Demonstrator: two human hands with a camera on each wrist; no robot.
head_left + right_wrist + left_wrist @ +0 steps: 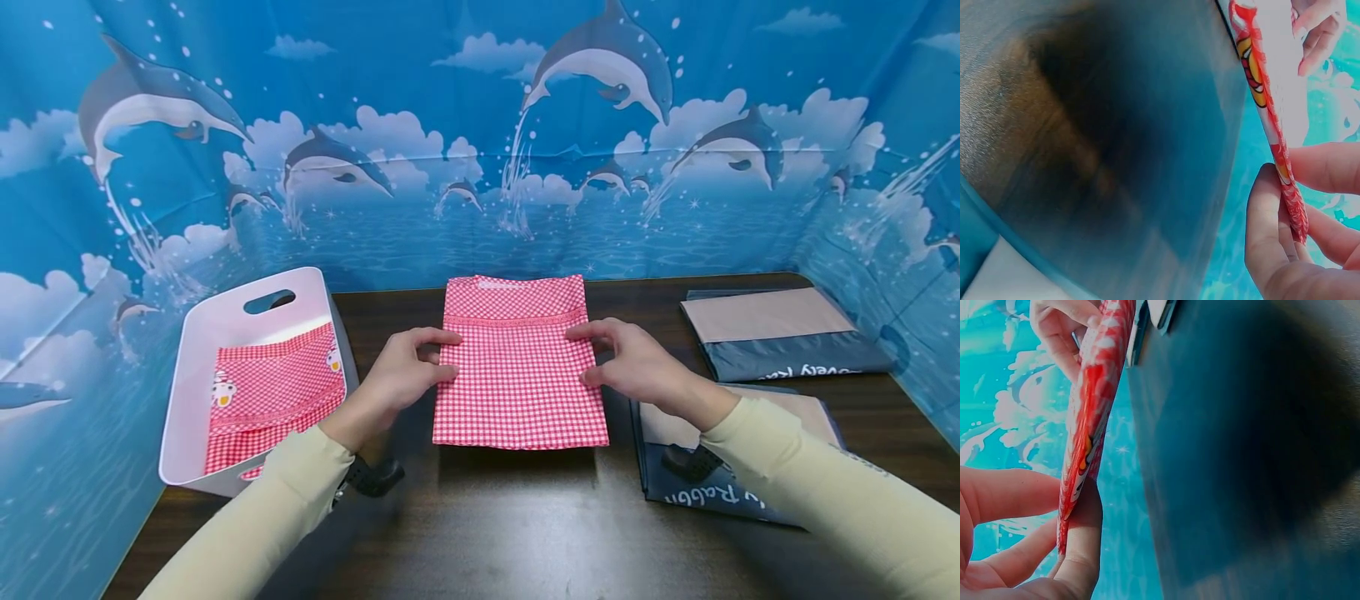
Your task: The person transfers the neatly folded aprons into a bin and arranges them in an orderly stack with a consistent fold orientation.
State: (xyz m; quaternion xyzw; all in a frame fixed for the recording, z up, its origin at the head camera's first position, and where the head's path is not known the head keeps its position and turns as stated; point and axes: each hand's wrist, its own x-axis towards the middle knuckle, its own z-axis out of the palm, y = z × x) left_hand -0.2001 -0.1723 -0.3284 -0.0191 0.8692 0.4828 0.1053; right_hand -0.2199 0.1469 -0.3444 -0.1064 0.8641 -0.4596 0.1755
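A folded red-and-white gingham cloth (517,387) is held up in front of me, tilted over the dark table. My left hand (401,371) pinches its left edge between thumb and fingers. On the opposite edge, my right hand (641,362) grips it the same way. Seen edge-on in the left wrist view, the folded cloth (1094,384) is a thin stack of layers with a printed figure on its side. A yellow-and-red print also shows on the cloth (1254,72) in the right wrist view. Parts of the fingers are hidden behind the cloth.
On the left stands a white bin (187,375) with a handle hole, holding more folded red checked cloth (277,392). Two folded dark-and-beige pieces with white lettering, a farther one (787,333) and a nearer one (697,487), lie at right. A dolphin-print curtain (420,225) surrounds the table (517,525).
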